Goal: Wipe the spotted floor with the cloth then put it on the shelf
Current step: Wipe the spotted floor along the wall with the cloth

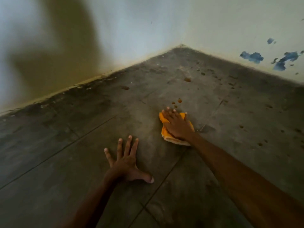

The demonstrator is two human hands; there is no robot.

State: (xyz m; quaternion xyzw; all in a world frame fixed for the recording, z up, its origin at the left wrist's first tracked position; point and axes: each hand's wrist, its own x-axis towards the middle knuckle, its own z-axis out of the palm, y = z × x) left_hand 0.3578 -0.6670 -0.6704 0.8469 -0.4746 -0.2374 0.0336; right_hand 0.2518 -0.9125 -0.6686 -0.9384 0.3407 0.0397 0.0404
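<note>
An orange cloth [166,134] lies folded on the grey tiled floor [82,153], pressed flat under my right hand [176,125]. Its fingers stretch past the cloth's far edge. Just beyond them is a cluster of brown spots [178,102]. More brown spots sit further off, one [187,79] near the corner and one [125,88] to the left. My left hand [126,163] rests palm down on the bare floor, fingers spread, nearer to me and left of the cloth. No shelf is in view.
Two pale walls meet at a corner [181,45] beyond the spots. The right wall has blue patches of peeled paint [251,57]. Small dark pits and stains [260,143] dot the floor at the right. A dark grimy band runs along the wall base.
</note>
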